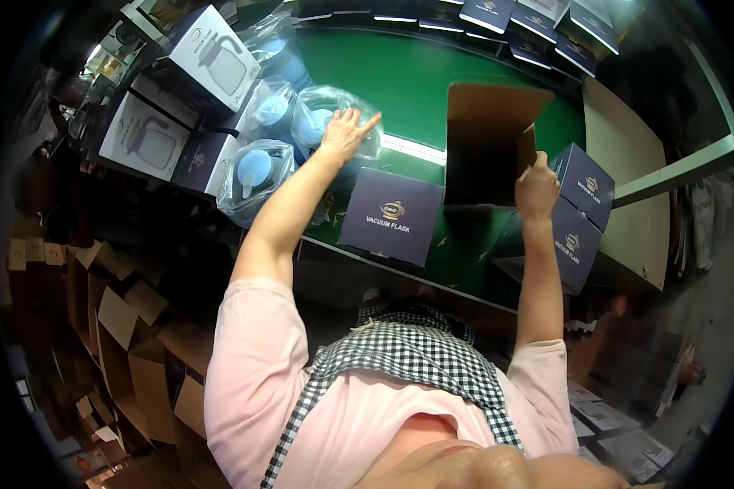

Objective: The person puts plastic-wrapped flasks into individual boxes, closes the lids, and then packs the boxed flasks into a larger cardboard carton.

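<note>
My left hand (345,137) is over a light-blue flask (313,124) in a clear plastic bag, fingers spread and thumb out to the side, touching the bag's top. More bagged blue flasks, one with its lid and spout facing me (255,169), stand beside it at the left. My right hand (537,189) is closed on the right edge of an open cardboard box (485,145), brown inside, whose interior is dark. A closed dark-blue carton (393,216) sits between my two arms, near the table's front edge.
White and dark printed cartons (212,59) are stacked at the left. Two dark-blue cartons (585,186) are stacked right of my right hand, by a metal frame bar (677,169). Flat printed boxes line the far edge of the green table (383,61). Open brown cartons (130,314) stand lower left.
</note>
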Demonstrator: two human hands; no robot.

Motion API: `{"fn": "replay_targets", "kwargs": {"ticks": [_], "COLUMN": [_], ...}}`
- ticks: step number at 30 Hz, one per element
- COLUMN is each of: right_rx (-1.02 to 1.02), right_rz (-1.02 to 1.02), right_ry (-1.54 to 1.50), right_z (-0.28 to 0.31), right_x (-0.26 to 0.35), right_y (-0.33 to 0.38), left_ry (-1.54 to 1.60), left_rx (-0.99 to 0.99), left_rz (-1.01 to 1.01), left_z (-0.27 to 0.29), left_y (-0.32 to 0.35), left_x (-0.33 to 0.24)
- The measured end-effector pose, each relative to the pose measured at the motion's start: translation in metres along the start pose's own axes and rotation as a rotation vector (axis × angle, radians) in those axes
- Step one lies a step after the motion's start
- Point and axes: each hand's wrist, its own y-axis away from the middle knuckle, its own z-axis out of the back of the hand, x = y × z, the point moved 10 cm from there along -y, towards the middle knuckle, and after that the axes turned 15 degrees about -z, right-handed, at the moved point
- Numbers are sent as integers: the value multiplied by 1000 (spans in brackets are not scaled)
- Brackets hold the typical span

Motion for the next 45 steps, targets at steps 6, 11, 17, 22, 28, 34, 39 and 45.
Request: {"fn": "replay_targets", "kwargs": {"ticks": [6, 11, 17, 22, 28, 34, 39, 45], "right_rx": [29, -32, -49, -125, 90, 36, 192, 166], "right_rz": [23, -86, -204, -244, -339, -62, -123, -49], "right_ry": [-129, -167, -168, -150, -209, -642, -517, -596], "right_z": [3, -5, -7, -41, -49, -54, -37, -42], "right_x": [0, -18, -4, -62, -43, -25, -19, 6], "right_y": [-9, -20, -22, -58, -47, -33, -33, -18], "left_ry": [187, 377, 235, 651, 163, 852, 637, 318], "left_rx": [179, -399, -556, -438, -606, -519, -262, 287], "left_rz": [-92, -45, -24, 93, -241, -195, -95, -516], "left_z": [-43, 163, 288, 254, 312, 270, 229, 189], "left_y": [1, -7, -11, -118, -143, -194, -210, -258], "left_x": [60, 135, 216, 125, 104, 109, 57, -93]}}
